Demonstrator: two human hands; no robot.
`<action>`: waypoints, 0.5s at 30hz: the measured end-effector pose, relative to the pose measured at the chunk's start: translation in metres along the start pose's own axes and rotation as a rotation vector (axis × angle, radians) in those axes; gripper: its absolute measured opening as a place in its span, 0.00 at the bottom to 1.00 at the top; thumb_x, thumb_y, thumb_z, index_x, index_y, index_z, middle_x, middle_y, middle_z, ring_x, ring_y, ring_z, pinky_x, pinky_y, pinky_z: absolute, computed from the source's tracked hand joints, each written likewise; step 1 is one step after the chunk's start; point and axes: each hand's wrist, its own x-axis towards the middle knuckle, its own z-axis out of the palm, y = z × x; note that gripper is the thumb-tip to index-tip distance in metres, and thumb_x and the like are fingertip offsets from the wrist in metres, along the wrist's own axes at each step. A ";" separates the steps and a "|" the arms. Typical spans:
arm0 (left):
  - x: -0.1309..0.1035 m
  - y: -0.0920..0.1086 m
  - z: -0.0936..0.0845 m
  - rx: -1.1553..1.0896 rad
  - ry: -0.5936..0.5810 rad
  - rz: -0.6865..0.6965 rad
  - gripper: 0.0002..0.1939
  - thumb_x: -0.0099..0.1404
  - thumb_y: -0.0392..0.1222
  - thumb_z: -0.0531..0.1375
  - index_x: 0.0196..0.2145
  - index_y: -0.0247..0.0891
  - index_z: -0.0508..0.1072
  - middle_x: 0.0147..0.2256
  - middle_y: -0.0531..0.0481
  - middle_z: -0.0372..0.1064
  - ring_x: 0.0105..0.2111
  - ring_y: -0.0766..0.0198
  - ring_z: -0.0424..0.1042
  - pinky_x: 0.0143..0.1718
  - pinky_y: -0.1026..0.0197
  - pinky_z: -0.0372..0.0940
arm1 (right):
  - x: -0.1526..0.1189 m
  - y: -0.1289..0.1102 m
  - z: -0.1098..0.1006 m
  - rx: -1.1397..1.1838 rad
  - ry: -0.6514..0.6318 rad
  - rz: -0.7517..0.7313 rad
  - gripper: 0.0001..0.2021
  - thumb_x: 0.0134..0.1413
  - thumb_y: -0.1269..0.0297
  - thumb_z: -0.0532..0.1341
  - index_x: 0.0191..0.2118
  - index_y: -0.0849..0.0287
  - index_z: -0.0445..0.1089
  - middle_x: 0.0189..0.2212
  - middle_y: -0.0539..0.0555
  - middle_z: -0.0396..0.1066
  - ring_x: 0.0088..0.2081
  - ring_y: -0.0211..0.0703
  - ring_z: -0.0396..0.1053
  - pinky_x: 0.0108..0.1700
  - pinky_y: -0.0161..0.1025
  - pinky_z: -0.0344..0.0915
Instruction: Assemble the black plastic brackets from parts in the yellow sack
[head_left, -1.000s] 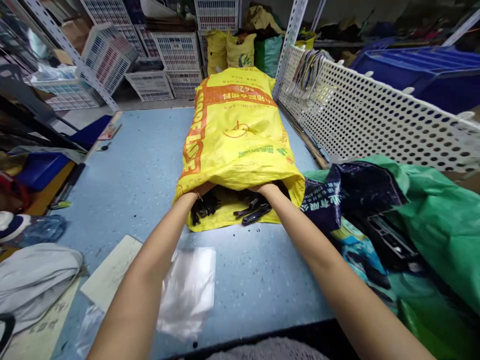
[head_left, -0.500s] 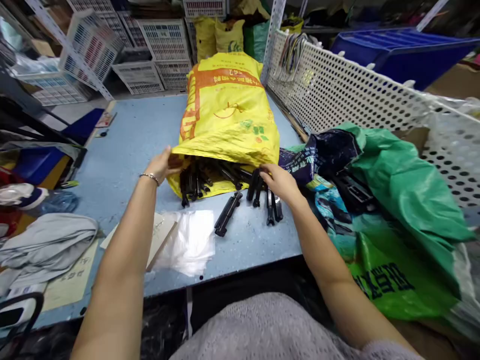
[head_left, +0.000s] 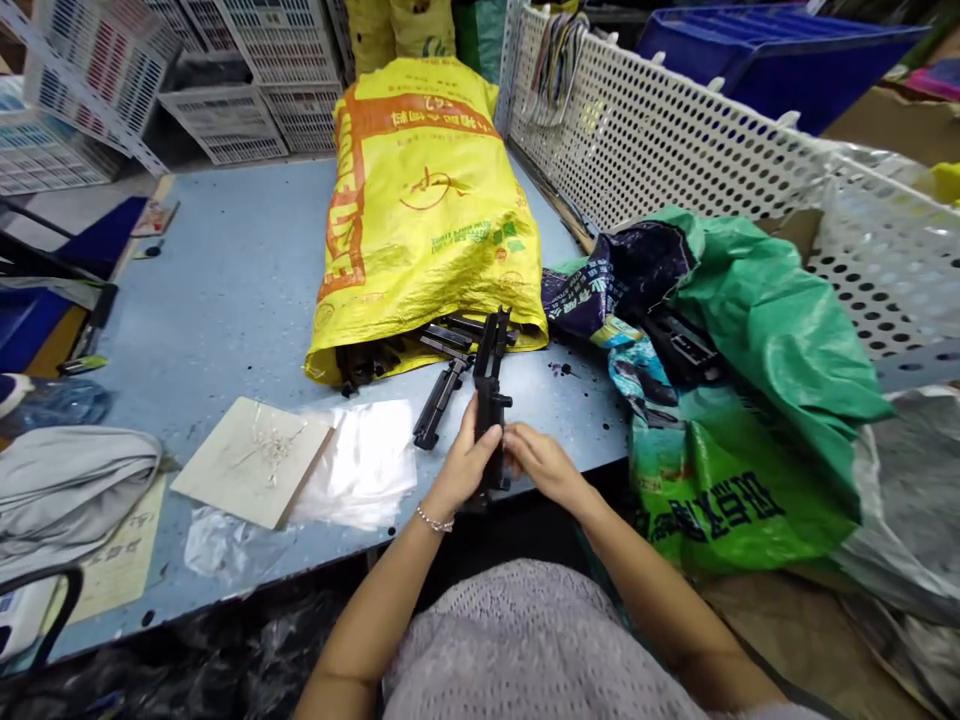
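My left hand (head_left: 466,460) is wrapped round a long black part (head_left: 489,375) with a small knob on its side, held upright over the table's front edge. Close against its lower right side, my right hand (head_left: 544,462) has its fingers curled in; the fingertips are partly hidden behind the part. Just left of it another black part (head_left: 439,402) lies on the table. Beyond, a yellow woven sack (head_left: 435,240) lies with its mouth toward me, and several black parts (head_left: 367,362) show inside the opening.
Clear plastic bags (head_left: 367,465) and a beige square board (head_left: 251,460) lie on the blue table (head_left: 232,260). To the right, a green sack (head_left: 787,320) holds black pieces beside a white perforated panel (head_left: 675,130). Grey cloth (head_left: 75,490) is at left.
Both hands have left the sack's mouth and come together near the table edge, now with a long black part. The sack's opening has sagged, and fewer loose parts lie before it.
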 end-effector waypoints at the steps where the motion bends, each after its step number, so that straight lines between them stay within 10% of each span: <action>1: -0.004 -0.002 0.003 0.007 0.056 -0.016 0.40 0.68 0.58 0.53 0.70 0.48 0.38 0.66 0.41 0.52 0.54 0.52 0.68 0.56 0.49 0.64 | 0.002 -0.005 0.001 -0.046 0.051 -0.012 0.18 0.68 0.50 0.46 0.41 0.56 0.66 0.27 0.49 0.70 0.27 0.40 0.67 0.34 0.38 0.64; 5: -0.017 -0.002 0.004 0.110 0.117 0.013 0.37 0.69 0.57 0.52 0.70 0.52 0.40 0.68 0.44 0.46 0.53 0.52 0.70 0.53 0.47 0.67 | 0.032 -0.014 0.002 -0.244 0.229 -0.201 0.18 0.65 0.47 0.49 0.35 0.56 0.65 0.33 0.56 0.69 0.38 0.47 0.67 0.42 0.43 0.63; 10: -0.012 0.000 -0.002 0.317 0.272 0.186 0.37 0.68 0.55 0.56 0.69 0.49 0.45 0.68 0.44 0.48 0.67 0.51 0.50 0.66 0.47 0.51 | 0.058 -0.015 0.013 0.209 0.060 -0.015 0.25 0.67 0.45 0.38 0.30 0.55 0.59 0.20 0.48 0.58 0.22 0.39 0.58 0.26 0.37 0.59; 15: 0.001 0.011 -0.008 -0.021 0.354 -0.006 0.36 0.68 0.58 0.53 0.68 0.49 0.45 0.45 0.45 0.73 0.40 0.59 0.76 0.41 0.57 0.71 | 0.020 -0.001 0.018 -0.178 -0.053 -0.290 0.24 0.66 0.43 0.45 0.35 0.57 0.66 0.30 0.55 0.69 0.32 0.43 0.65 0.36 0.40 0.63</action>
